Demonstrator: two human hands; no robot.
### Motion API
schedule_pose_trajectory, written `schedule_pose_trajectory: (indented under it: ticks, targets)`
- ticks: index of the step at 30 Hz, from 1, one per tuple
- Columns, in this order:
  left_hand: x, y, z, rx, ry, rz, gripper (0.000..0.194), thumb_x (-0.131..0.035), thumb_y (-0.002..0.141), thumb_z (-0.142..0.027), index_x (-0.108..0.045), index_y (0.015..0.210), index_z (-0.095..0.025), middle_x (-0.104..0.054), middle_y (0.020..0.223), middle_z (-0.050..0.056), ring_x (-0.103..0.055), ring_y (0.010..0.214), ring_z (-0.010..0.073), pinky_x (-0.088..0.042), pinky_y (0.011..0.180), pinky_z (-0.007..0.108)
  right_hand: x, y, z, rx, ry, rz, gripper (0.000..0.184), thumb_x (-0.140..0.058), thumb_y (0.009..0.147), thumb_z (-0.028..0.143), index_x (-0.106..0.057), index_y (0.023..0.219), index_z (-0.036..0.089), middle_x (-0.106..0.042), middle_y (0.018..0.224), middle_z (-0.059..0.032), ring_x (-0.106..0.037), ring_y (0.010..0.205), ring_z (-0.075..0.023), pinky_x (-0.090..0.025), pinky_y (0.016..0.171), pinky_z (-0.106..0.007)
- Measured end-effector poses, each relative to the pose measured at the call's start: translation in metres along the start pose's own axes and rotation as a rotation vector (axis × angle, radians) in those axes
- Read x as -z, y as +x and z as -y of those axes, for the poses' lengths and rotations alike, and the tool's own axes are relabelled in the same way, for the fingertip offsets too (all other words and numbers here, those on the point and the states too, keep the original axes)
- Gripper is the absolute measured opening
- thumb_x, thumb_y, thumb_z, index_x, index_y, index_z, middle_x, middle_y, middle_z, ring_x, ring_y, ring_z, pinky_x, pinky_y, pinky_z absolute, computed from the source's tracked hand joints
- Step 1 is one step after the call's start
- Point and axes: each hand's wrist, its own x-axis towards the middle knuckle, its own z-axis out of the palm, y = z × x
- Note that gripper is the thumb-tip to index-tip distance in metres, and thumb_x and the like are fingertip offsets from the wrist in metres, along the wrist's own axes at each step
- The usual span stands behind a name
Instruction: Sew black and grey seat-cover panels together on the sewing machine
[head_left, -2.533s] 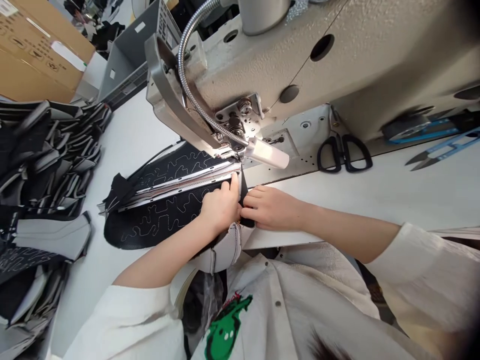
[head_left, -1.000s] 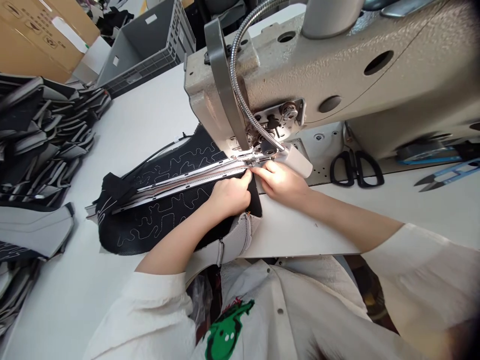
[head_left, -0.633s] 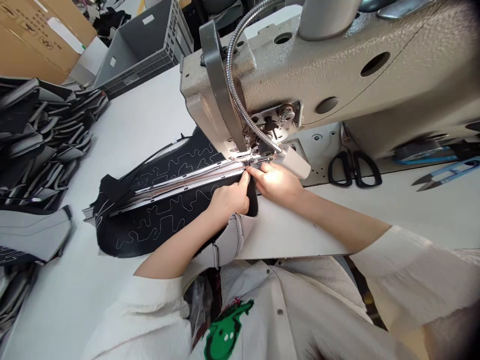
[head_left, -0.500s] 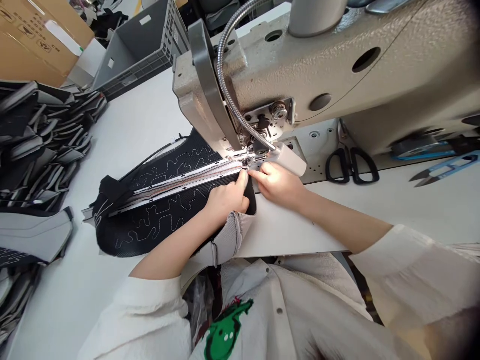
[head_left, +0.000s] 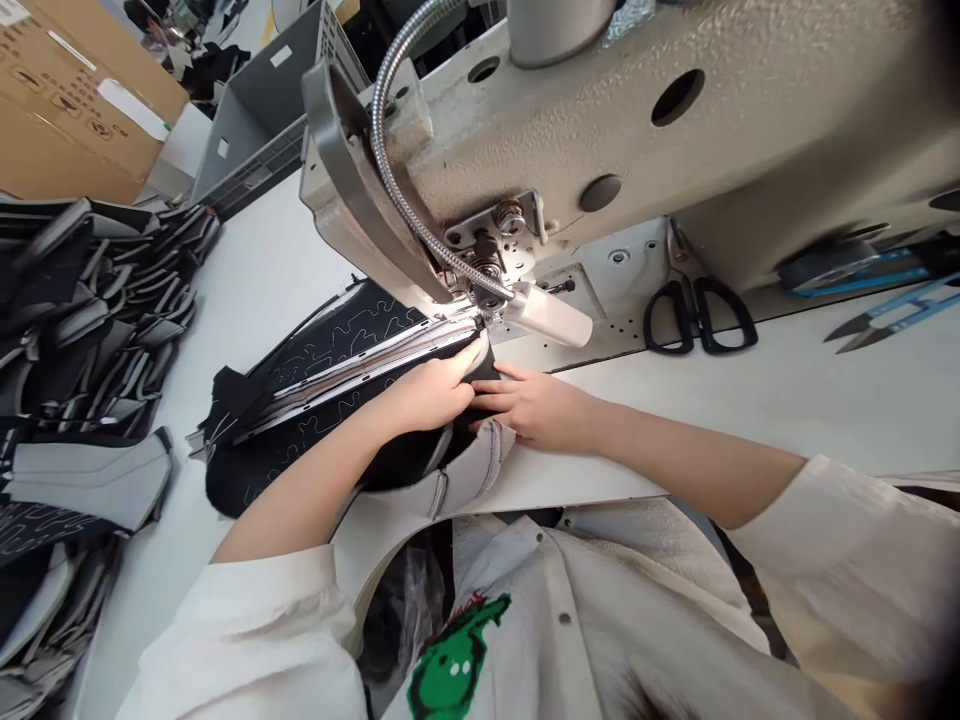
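A black fabric piece (head_left: 315, 350) with pale wavy stitching and a grey-white strip along it lies under the head of a beige sewing machine (head_left: 600, 130). My left hand (head_left: 431, 385) lies on the fabric, fingers pressed together and reaching toward the needle area (head_left: 484, 310). My right hand (head_left: 532, 405) rests just right of it, fingers stretched flat on the black piece's end. A grey mesh part (head_left: 465, 470) hangs over the table edge below both hands.
Stacked black and grey cut pieces (head_left: 82, 330) fill the left of the white table (head_left: 247, 270). Black scissors (head_left: 694, 310) and blue thread snips (head_left: 892, 310) lie right of the needle. A grey crate (head_left: 262, 130) and cardboard box (head_left: 67, 100) stand behind.
My right hand has drawn back from the needle area and flattened on the fabric. My left hand has slid forward along the strip. The view has shifted.
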Motion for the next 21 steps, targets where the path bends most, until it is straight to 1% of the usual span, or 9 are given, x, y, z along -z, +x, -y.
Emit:
schedule_pose_trajectory:
  ticks: [2, 5, 8, 10, 13, 16, 18, 19, 21]
  targets:
    - [0.004, 0.003, -0.007, 0.045, 0.056, 0.012, 0.071, -0.035, 0.085, -0.021, -0.013, 0.153, -0.021, -0.065, 0.121, 0.008, -0.064, 0.102, 0.0248, -0.048, 0.083, 0.031, 0.002, 0.003, -0.005, -0.029, 0.048, -0.034, 0.033, -0.055, 0.085, 0.012, -0.066, 0.115, 0.019, -0.054, 0.135, -0.0102, -0.04, 0.131, -0.0254, -0.024, 0.111, -0.051]
    - [0.007, 0.0, -0.018, 0.084, 0.202, 0.08, 0.073, -0.037, 0.088, -0.027, -0.004, 0.153, -0.021, -0.068, 0.112, 0.011, -0.066, 0.096, 0.0285, -0.049, 0.076, 0.034, 0.016, 0.003, -0.01, -0.051, 0.196, -0.052, 0.028, -0.054, 0.088, 0.021, -0.067, 0.113, 0.019, -0.059, 0.128, -0.0085, -0.044, 0.129, -0.0238, -0.024, 0.113, -0.048]
    - [0.007, -0.01, -0.023, 0.085, 0.311, 0.14, 0.082, -0.042, 0.086, -0.033, 0.004, 0.152, -0.019, -0.07, 0.104, 0.013, -0.067, 0.092, 0.0314, -0.049, 0.072, 0.036, 0.034, -0.002, -0.003, -0.009, 0.288, 0.026, 0.031, -0.058, 0.087, 0.034, -0.067, 0.113, 0.02, -0.063, 0.123, -0.0068, -0.047, 0.126, -0.0245, -0.025, 0.113, -0.048]
    - [0.008, -0.018, -0.02, 0.084, 0.348, 0.146, 0.082, -0.043, 0.084, -0.033, 0.001, 0.152, -0.02, -0.07, 0.102, 0.012, -0.067, 0.09, 0.0314, -0.049, 0.07, 0.036, 0.039, -0.005, 0.012, 0.034, 0.203, 0.092, 0.031, -0.062, 0.084, 0.035, -0.069, 0.11, 0.02, -0.065, 0.118, -0.0074, -0.049, 0.124, -0.0267, -0.025, 0.112, -0.049]
    - [0.013, -0.027, -0.011, 0.084, 0.311, 0.135, 0.073, -0.038, 0.085, -0.028, -0.011, 0.152, -0.025, -0.071, 0.103, 0.009, -0.067, 0.088, 0.0279, -0.048, 0.07, 0.033, 0.027, -0.004, 0.044, 0.061, -0.075, 0.162, 0.032, -0.061, 0.083, 0.028, -0.069, 0.11, 0.014, -0.064, 0.119, -0.0134, -0.054, 0.118, -0.0296, -0.023, 0.113, -0.05]
    - [0.017, -0.029, -0.006, 0.064, 0.179, 0.111, 0.068, -0.035, 0.085, -0.023, -0.021, 0.151, -0.026, -0.072, 0.1, 0.005, -0.067, 0.084, 0.0232, -0.047, 0.07, 0.029, 0.005, 0.002, 0.067, -0.027, -0.231, 0.176, 0.056, -0.06, 0.085, 0.04, -0.056, 0.131, 0.009, -0.051, 0.135, -0.0197, -0.049, 0.124, -0.0333, -0.028, 0.11, -0.05]
    - [0.015, -0.026, -0.007, 0.056, 0.13, 0.098, 0.068, -0.036, 0.083, -0.02, -0.025, 0.15, -0.024, -0.072, 0.096, 0.005, -0.067, 0.081, 0.0224, -0.046, 0.07, 0.028, -0.007, 0.003, 0.07, -0.078, -0.246, 0.159, 0.065, -0.059, 0.086, 0.049, -0.049, 0.137, 0.01, -0.046, 0.14, -0.02, -0.046, 0.127, -0.0341, -0.033, 0.107, -0.05]
    - [0.013, -0.024, -0.009, 0.06, 0.131, 0.095, 0.068, -0.037, 0.083, -0.02, -0.026, 0.15, -0.023, -0.072, 0.095, 0.005, -0.067, 0.082, 0.0229, -0.046, 0.069, 0.029, -0.01, 0.002, 0.067, -0.081, -0.248, 0.14, 0.062, -0.058, 0.087, 0.048, -0.05, 0.137, 0.011, -0.046, 0.14, -0.0198, -0.046, 0.127, -0.0334, -0.035, 0.106, -0.049]
    - [0.009, -0.018, -0.013, 0.074, 0.164, 0.094, 0.067, -0.036, 0.083, -0.021, -0.026, 0.149, -0.021, -0.072, 0.096, 0.007, -0.068, 0.085, 0.025, -0.047, 0.069, 0.03, -0.013, -0.001, 0.057, -0.044, -0.258, 0.079, 0.048, -0.053, 0.092, 0.034, -0.052, 0.134, 0.012, -0.048, 0.139, -0.0189, -0.047, 0.127, -0.03, -0.036, 0.105, -0.045]
